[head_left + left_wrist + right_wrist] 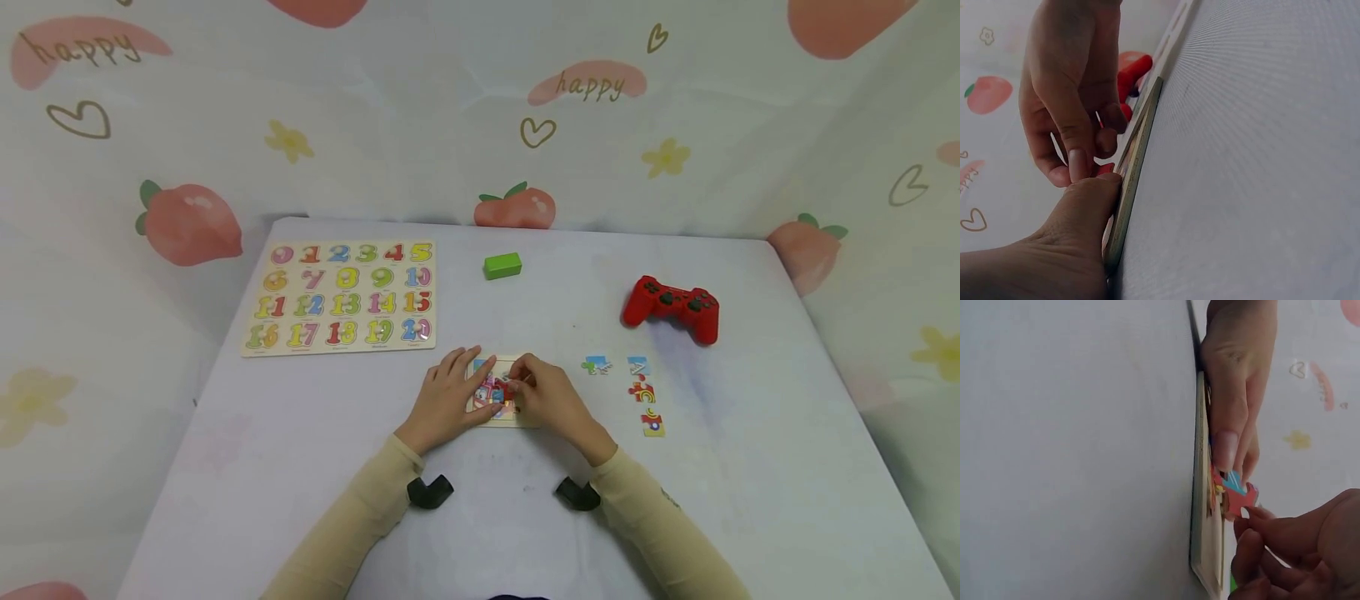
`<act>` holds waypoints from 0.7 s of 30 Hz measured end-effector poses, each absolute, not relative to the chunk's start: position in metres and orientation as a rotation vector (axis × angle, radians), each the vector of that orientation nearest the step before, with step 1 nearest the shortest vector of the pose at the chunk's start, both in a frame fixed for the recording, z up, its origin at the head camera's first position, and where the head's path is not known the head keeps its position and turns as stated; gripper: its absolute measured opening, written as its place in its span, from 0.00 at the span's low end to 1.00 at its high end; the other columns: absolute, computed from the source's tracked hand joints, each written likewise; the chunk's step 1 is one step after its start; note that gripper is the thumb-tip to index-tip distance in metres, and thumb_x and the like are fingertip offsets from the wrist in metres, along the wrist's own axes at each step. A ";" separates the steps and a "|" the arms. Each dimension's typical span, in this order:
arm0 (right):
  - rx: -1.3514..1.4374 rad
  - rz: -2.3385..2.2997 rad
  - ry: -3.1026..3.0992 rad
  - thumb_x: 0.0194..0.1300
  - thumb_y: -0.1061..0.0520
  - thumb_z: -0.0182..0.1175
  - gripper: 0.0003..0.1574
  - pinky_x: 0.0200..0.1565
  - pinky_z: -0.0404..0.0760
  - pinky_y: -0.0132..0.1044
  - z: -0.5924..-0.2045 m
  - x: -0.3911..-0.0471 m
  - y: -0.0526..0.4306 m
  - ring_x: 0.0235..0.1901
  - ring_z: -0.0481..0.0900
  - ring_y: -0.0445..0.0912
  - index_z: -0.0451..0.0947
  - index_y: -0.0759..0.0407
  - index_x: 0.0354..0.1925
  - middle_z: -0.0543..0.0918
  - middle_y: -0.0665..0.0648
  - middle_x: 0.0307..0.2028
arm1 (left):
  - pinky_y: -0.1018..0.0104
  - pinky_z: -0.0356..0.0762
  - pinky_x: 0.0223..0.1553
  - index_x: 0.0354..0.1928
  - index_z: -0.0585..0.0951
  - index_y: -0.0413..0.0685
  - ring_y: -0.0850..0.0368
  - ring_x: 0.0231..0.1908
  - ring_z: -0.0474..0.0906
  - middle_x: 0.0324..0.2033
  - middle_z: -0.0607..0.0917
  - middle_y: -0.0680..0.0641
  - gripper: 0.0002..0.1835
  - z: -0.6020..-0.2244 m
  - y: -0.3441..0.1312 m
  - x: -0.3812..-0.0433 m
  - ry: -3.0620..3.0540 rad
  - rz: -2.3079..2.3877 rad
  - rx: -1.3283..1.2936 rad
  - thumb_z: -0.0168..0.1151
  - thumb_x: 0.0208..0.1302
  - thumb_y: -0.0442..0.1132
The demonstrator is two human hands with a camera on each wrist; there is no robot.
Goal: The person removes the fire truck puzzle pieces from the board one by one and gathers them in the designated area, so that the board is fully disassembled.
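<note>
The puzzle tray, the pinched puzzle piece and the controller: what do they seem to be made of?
Tray: probably wood or fibreboard, matte, given its bare, tan edge.
Piece: thin, with a colourful, seemingly printed face; wood or card, I can't tell which.
Controller: likely moulded plastic, satin red, judging by its smooth, rounded shape.

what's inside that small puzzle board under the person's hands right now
Some colourful pieces lie in the puzzle board. The right hand pinches a raised red-and-blue piece. What lies beneath that hand and the left hand can't be seen.
</note>
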State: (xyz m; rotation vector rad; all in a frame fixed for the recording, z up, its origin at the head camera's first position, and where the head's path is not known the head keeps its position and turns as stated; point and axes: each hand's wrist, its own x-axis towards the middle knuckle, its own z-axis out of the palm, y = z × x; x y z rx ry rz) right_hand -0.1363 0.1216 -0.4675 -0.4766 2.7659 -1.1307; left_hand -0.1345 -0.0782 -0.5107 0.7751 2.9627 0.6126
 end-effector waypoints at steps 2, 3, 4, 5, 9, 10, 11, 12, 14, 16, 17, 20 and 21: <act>-0.454 -1.165 2.746 0.65 0.61 0.61 0.04 0.30 0.75 0.32 -0.464 -0.138 0.126 0.27 0.75 0.41 0.75 0.58 0.38 0.82 0.53 0.31 | 0.45 0.63 0.60 0.72 0.62 0.58 0.46 0.70 0.53 0.71 0.60 0.45 0.40 -0.511 -0.078 -0.135 2.969 0.609 0.780 0.56 0.61 0.66; -0.445 -1.174 2.737 0.65 0.60 0.61 0.04 0.30 0.74 0.32 -0.463 -0.139 0.130 0.27 0.75 0.41 0.75 0.58 0.38 0.82 0.53 0.31 | 0.45 0.63 0.60 0.72 0.62 0.59 0.46 0.70 0.53 0.71 0.60 0.46 0.40 -0.511 -0.078 -0.135 2.969 0.608 0.779 0.56 0.61 0.66; -0.438 -1.183 2.728 0.65 0.60 0.61 0.04 0.30 0.74 0.32 -0.461 -0.140 0.134 0.28 0.75 0.41 0.75 0.58 0.38 0.82 0.53 0.32 | 0.45 0.63 0.60 0.72 0.62 0.59 0.46 0.70 0.53 0.71 0.61 0.45 0.40 -0.511 -0.079 -0.135 2.970 0.608 0.782 0.56 0.61 0.66; -0.424 -1.184 2.722 0.65 0.59 0.61 0.05 0.30 0.74 0.32 -0.460 -0.142 0.140 0.28 0.75 0.42 0.75 0.57 0.39 0.81 0.53 0.32 | 0.45 0.62 0.61 0.72 0.61 0.59 0.46 0.70 0.53 0.71 0.60 0.46 0.41 -0.512 -0.079 -0.135 2.969 0.601 0.779 0.55 0.61 0.66; -0.401 -1.149 2.735 0.65 0.58 0.61 0.06 0.29 0.74 0.33 -0.453 -0.146 0.171 0.29 0.76 0.43 0.76 0.58 0.40 0.82 0.53 0.32 | 0.45 0.62 0.61 0.72 0.61 0.59 0.46 0.70 0.53 0.71 0.60 0.46 0.41 -0.512 -0.078 -0.135 2.962 0.591 0.772 0.55 0.61 0.67; -0.389 -1.135 2.746 0.65 0.59 0.61 0.06 0.29 0.74 0.33 -0.452 -0.146 0.180 0.29 0.76 0.43 0.76 0.58 0.40 0.82 0.54 0.33 | 0.46 0.62 0.61 0.72 0.61 0.59 0.46 0.70 0.53 0.71 0.60 0.46 0.41 -0.512 -0.078 -0.135 2.960 0.588 0.771 0.55 0.61 0.67; -0.367 -1.119 2.761 0.65 0.59 0.61 0.06 0.29 0.74 0.33 -0.450 -0.146 0.189 0.28 0.76 0.43 0.77 0.58 0.40 0.83 0.54 0.32 | 0.46 0.61 0.61 0.72 0.61 0.58 0.46 0.70 0.53 0.71 0.60 0.46 0.41 -0.512 -0.078 -0.135 2.960 0.589 0.773 0.55 0.61 0.67; -0.345 -1.101 2.780 0.65 0.59 0.62 0.06 0.29 0.74 0.33 -0.449 -0.145 0.198 0.28 0.77 0.43 0.78 0.58 0.40 0.83 0.54 0.32 | 0.46 0.61 0.61 0.73 0.61 0.59 0.46 0.70 0.52 0.71 0.60 0.46 0.41 -0.512 -0.078 -0.135 2.956 0.585 0.772 0.54 0.61 0.67; -0.275 -1.070 2.800 0.64 0.59 0.62 0.06 0.30 0.74 0.34 -0.445 -0.143 0.216 0.29 0.78 0.44 0.79 0.58 0.40 0.84 0.54 0.32 | 0.46 0.61 0.61 0.73 0.61 0.58 0.46 0.70 0.52 0.71 0.60 0.46 0.41 -0.512 -0.077 -0.135 2.955 0.586 0.778 0.54 0.61 0.67; -0.206 -1.044 2.797 0.64 0.58 0.62 0.08 0.31 0.75 0.35 -0.443 -0.140 0.231 0.29 0.78 0.44 0.79 0.59 0.41 0.84 0.55 0.33 | 0.46 0.61 0.61 0.72 0.61 0.58 0.46 0.70 0.52 0.71 0.60 0.45 0.41 -0.512 -0.077 -0.135 2.956 0.598 0.784 0.54 0.61 0.67; -0.178 -1.036 2.786 0.64 0.57 0.62 0.08 0.32 0.75 0.35 -0.441 -0.138 0.237 0.29 0.79 0.44 0.79 0.59 0.41 0.84 0.55 0.33 | 0.46 0.61 0.61 0.72 0.61 0.58 0.46 0.70 0.52 0.71 0.60 0.45 0.41 -0.512 -0.077 -0.135 2.955 0.600 0.784 0.54 0.61 0.67; -0.122 -1.013 2.734 0.65 0.56 0.62 0.10 0.31 0.76 0.36 -0.440 -0.135 0.249 0.31 0.79 0.45 0.80 0.59 0.42 0.84 0.56 0.33 | 0.46 0.60 0.62 0.73 0.60 0.59 0.46 0.70 0.51 0.72 0.59 0.46 0.41 -0.511 -0.078 -0.135 2.949 0.591 0.772 0.54 0.62 0.67; -0.115 -1.008 2.717 0.65 0.55 0.62 0.10 0.30 0.75 0.36 -0.440 -0.134 0.251 0.31 0.78 0.45 0.80 0.59 0.42 0.84 0.55 0.33 | 0.46 0.60 0.62 0.73 0.59 0.59 0.46 0.70 0.51 0.72 0.58 0.46 0.41 -0.511 -0.078 -0.135 2.946 0.588 0.768 0.54 0.62 0.67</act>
